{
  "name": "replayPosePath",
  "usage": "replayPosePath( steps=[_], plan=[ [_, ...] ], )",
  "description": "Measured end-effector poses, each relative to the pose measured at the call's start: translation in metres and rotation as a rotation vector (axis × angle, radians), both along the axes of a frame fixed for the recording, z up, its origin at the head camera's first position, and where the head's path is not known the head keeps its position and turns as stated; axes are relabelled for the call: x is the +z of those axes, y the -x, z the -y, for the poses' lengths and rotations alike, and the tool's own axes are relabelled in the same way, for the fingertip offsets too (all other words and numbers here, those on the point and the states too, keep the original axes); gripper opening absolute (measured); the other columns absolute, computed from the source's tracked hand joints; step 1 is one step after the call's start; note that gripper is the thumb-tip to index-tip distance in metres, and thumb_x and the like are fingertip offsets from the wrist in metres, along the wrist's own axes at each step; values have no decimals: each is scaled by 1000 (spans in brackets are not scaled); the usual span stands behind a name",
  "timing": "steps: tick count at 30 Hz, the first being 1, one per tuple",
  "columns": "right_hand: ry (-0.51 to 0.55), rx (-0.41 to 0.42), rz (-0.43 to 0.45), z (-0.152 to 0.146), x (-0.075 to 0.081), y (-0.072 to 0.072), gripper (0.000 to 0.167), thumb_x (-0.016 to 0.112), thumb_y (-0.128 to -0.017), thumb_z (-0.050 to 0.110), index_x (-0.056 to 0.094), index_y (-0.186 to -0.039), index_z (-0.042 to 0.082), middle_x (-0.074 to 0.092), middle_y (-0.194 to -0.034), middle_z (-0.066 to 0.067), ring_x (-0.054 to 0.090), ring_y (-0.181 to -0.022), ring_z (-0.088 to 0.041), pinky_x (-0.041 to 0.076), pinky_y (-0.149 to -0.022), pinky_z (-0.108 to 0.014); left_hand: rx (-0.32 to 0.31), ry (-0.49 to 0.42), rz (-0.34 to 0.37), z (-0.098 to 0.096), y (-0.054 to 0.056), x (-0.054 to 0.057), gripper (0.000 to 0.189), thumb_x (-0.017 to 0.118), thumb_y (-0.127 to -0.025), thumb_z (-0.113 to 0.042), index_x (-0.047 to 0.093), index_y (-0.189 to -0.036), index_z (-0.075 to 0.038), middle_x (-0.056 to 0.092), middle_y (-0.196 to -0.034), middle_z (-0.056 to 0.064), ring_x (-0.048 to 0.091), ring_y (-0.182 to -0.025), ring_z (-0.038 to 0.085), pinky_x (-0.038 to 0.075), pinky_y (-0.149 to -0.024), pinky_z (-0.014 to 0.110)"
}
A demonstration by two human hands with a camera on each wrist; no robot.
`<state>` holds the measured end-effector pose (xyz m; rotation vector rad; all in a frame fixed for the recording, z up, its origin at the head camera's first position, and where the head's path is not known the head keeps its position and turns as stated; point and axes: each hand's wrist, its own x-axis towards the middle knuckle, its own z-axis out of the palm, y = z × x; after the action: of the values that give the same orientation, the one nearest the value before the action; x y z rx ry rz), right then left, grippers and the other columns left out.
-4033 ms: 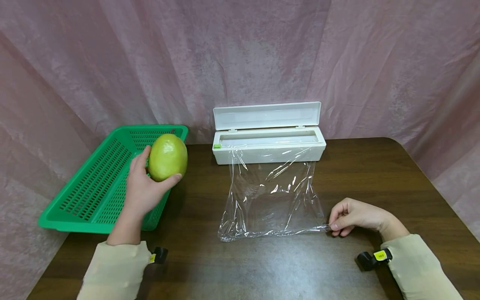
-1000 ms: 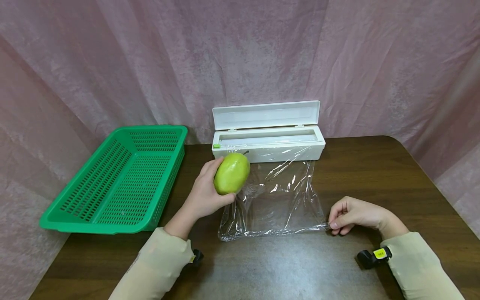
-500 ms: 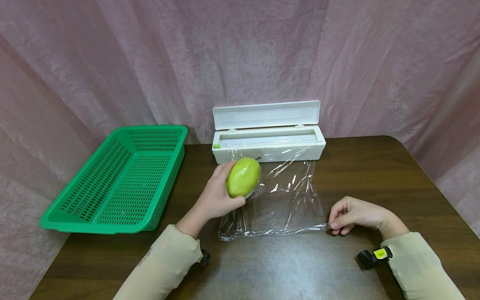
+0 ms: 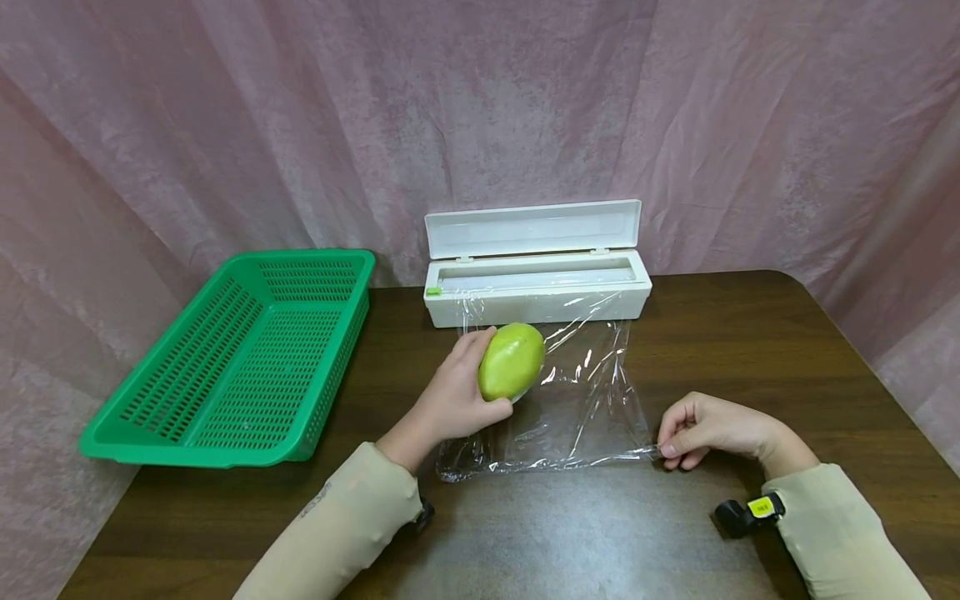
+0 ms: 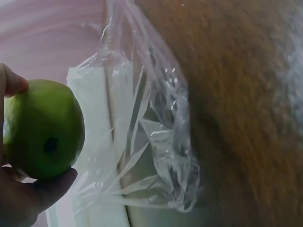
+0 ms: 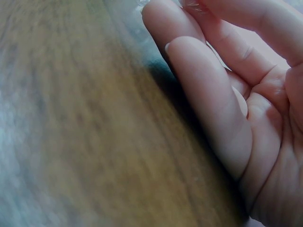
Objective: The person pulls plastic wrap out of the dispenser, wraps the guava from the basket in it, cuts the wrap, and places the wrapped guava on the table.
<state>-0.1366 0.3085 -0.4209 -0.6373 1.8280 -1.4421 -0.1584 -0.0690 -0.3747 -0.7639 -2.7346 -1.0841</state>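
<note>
My left hand (image 4: 459,398) grips a smooth yellow-green pear (image 4: 512,362) from its left side, thumb below and fingers behind. In the left wrist view the dark blossom end of the pear (image 5: 45,135) faces the camera. The fruit is over the left part of a sheet of clear plastic wrap (image 4: 570,408); whether they touch I cannot tell. That sheet runs toward me from a white wrap dispenser (image 4: 540,310) with its lid raised. At the sheet's near right corner, my right hand (image 4: 712,433) pinches the film between thumb and fingers, low by the table.
A green plastic basket (image 4: 307,400) with slotted sides stands on the left of the dark wooden table (image 4: 600,533), nothing in it. Behind the table hangs a pink curtain (image 4: 525,100). A small green slider (image 4: 433,292) sits at the dispenser's left end.
Held in my left hand, the pear has moved from beside the basket rightward and slightly nearer, to over the wrap. My right hand has stayed at the film's corner.
</note>
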Motion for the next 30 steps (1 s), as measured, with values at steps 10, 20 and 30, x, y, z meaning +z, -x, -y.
replayPosePath(
  steps=[10, 20, 30],
  plan=[
    [-1, 0, 1, 0, -1, 0, 10, 59, -88, 0, 65, -89, -7, 73, -80, -2, 69, -74, -10, 57, -61, -29, -62, 76, -67, -7, -1, -7, 93, 75, -62, -27, 36, -143, -6, 45, -135, 12, 53, -108, 25, 48, -89, 40],
    [-4, 2, -5, -1, -1, 0, 10, 59, -88, 0, 66, -89, -7, 73, -80, -3, 69, -74, -10, 57, -61, -29, -182, 107, -26, -13, 5, -9, 92, 77, -61, -20, 36, -143, -9, 41, -141, 7, 49, -121, 22, 44, -99, 40],
    [3, 5, 5, 0, 1, 0, 11, 58, -89, -1, 65, -89, -9, 73, -81, -3, 69, -73, -10, 57, -61, -29, -223, 190, 9, -18, 10, -8, 95, 79, -62, -17, 33, -145, -11, 36, -148, 6, 45, -127, 24, 41, -103, 43]
  ],
)
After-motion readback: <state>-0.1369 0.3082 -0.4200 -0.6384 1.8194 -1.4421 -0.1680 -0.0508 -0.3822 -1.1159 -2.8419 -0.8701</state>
